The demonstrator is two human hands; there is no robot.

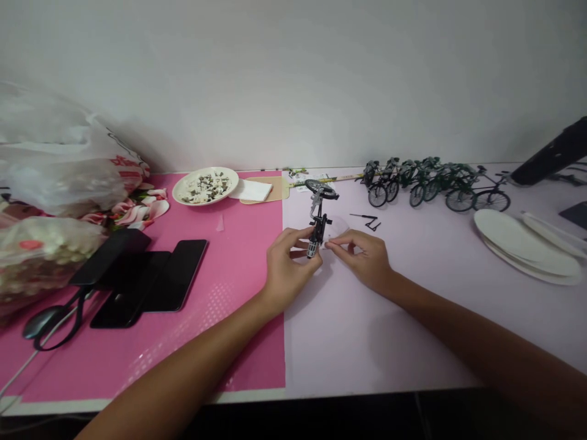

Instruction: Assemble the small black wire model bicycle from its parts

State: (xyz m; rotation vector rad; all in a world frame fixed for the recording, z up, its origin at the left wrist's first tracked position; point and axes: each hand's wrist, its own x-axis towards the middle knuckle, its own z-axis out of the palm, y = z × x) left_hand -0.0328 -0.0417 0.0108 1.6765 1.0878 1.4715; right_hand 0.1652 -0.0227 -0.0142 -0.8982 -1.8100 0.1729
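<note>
Head view: left grip (pixel 288 269) holds miniature bicycle (pixel 319 223), right grip (pixel 369 255) narrow, table edge (pixel 321 394) distant.

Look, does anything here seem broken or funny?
Maybe the little bicycle held by the left hand: only its far wheel shows clearly, while the rightmost standing bicycle shows two. The other may be hidden or missing.

On the left we see two phones (pixel 178 278) on a pink sheet (pixel 238 256), a black box (pixel 112 260) just beside them. Farther left we have plastic bags (pixel 59 171), pink flowers (pixel 137 212) by them. At far right we find a tilted black tube (pixel 553 153) and, nearer, white oval dishes (pixel 525 244).
</note>
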